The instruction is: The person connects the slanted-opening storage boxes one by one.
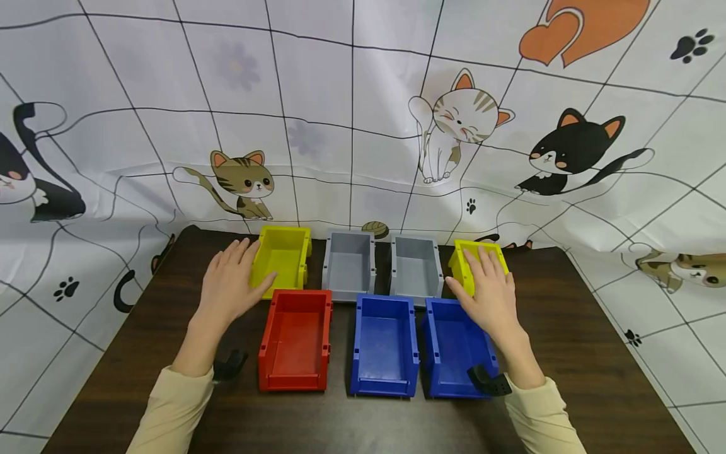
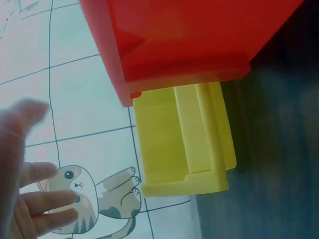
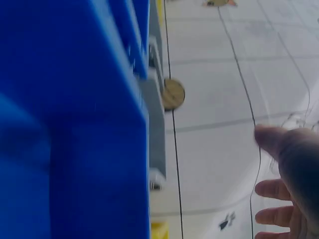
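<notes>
My left hand (image 1: 227, 284) hovers at the left side of a yellow bin (image 1: 283, 261), fingers straight and thumb spread toward it. Over another yellow bin (image 1: 460, 268), at the right end of the back row, is my right hand (image 1: 490, 299), its fingers extended. Whether it touches that bin I cannot tell. Neither hand holds anything. In the left wrist view, the spread left hand appears apart from the yellow bin (image 2: 162, 144) and red bin (image 2: 184, 40). The right wrist view has the right hand (image 3: 294, 174) to the right of a blue bin (image 3: 99, 174).
Two grey bins (image 1: 348, 268) stand between the yellow ones. In front are a red bin (image 1: 297, 334), a blue bin (image 1: 386, 340) and a second blue bin (image 1: 456, 353). All stand on a dark wood table (image 1: 590, 378), with a cat-patterned cloth (image 1: 340, 126) behind.
</notes>
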The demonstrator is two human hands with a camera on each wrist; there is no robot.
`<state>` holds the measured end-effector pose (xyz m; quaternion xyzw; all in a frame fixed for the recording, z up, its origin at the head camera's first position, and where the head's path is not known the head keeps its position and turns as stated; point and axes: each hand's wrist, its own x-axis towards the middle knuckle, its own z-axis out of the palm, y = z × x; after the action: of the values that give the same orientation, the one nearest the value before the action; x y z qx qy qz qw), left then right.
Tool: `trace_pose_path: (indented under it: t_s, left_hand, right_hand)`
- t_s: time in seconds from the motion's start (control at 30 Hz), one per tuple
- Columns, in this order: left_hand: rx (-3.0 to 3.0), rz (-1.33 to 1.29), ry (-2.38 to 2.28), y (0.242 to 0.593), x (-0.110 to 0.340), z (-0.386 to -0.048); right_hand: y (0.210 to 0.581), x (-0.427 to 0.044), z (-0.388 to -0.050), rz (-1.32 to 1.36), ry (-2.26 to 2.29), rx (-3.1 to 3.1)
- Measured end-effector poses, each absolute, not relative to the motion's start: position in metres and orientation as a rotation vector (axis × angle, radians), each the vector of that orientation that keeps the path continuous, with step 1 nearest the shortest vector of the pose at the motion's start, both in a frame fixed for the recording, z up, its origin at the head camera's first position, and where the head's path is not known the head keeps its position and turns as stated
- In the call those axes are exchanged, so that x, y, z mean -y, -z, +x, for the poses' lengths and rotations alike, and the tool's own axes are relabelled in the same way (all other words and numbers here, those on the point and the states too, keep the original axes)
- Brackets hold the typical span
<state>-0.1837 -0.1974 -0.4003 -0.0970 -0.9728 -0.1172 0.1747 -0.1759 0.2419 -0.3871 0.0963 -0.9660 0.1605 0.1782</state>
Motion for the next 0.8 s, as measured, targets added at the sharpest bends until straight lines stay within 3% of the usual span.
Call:
trace_pose_path:
  t_s: [0.47,0.8]
  left_hand:
    - [2.848,-0.372,0.605,0.412,0.203,-0.161]
    - [2.824,-0.487,0.945,0.426,0.203,-0.149]
  right_hand:
    - [0.396,-0.19,-0.151,0.442,-0.707,2.615]
    - [0.406,-0.167,-0.144,0.336,-0.799,2.834]
